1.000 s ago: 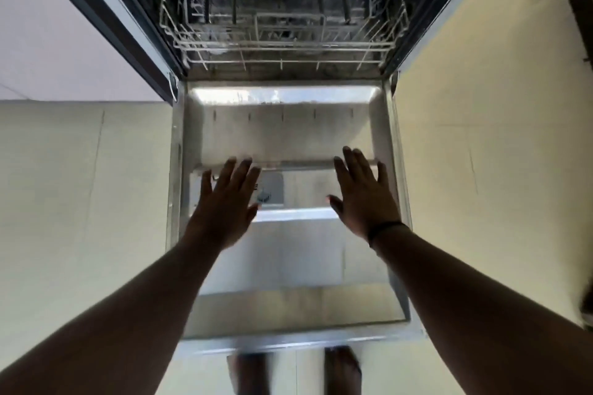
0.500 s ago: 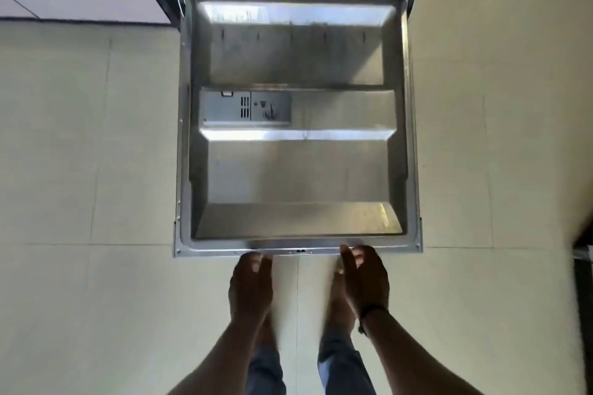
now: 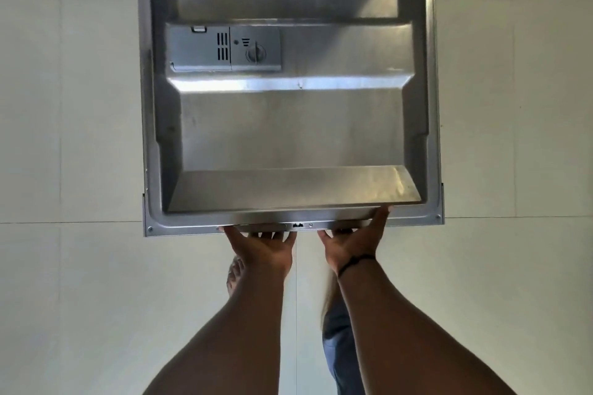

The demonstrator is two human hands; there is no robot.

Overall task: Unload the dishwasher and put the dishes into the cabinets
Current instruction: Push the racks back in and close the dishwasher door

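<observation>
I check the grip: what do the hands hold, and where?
Both hands, left hand and right hand, hold the dishwasher door from beneath its near edge.

There is one dishwasher door (image 3: 288, 125) carrying one detergent dispenser (image 3: 223, 49) with one round knob (image 3: 255, 53), two hands at its near edge, a left hand (image 3: 261, 245) and a right hand (image 3: 353, 240), and one dark wristband (image 3: 354, 261).

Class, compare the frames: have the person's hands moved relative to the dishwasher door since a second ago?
Yes. The left hand and right hand have moved from above the detergent dispenser back to the dishwasher door's near edge, fingers underneath.
</observation>
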